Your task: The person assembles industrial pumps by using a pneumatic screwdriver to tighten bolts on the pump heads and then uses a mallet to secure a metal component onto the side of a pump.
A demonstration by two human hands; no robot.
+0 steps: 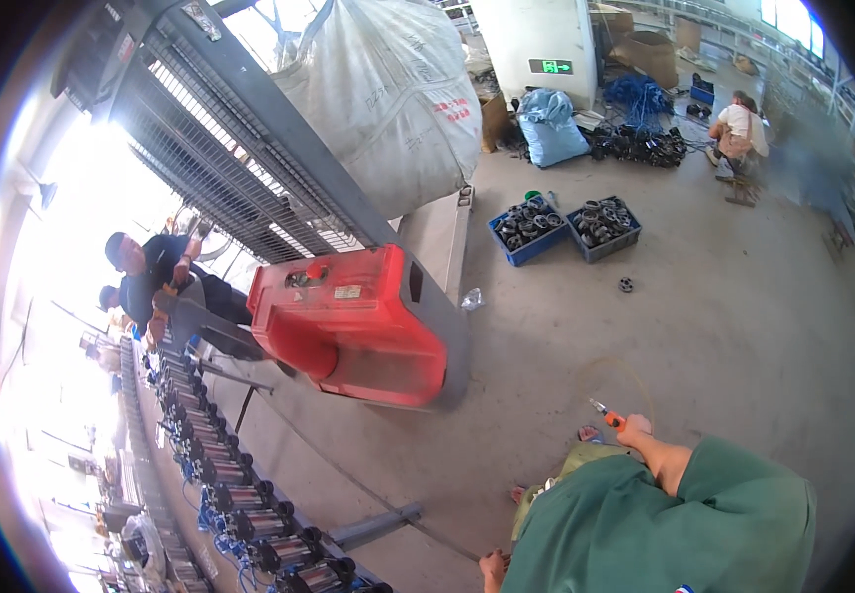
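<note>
My right hand (636, 428) is closed around an orange-handled air blow gun (606, 414). Its slim metal nozzle points away to the upper left, and a thin yellowish hose (635, 367) arcs over the floor beside it. Low in the view, my left hand (493, 565) shows only in part beside my green shirt (645, 524). Its fingers are too small and cut off to read, and no held thing shows there. Left of it runs a long rack (240, 494) lined with small motor-like units and blue wires.
A red pallet stacker (358, 326) stands ahead left beside a large white bulk bag (388, 109). Another person (151, 277) is behind it. A blue crate (517, 256) and a grey crate (609, 253) hold dark ring-shaped parts. Someone crouches (739, 133) at the far right.
</note>
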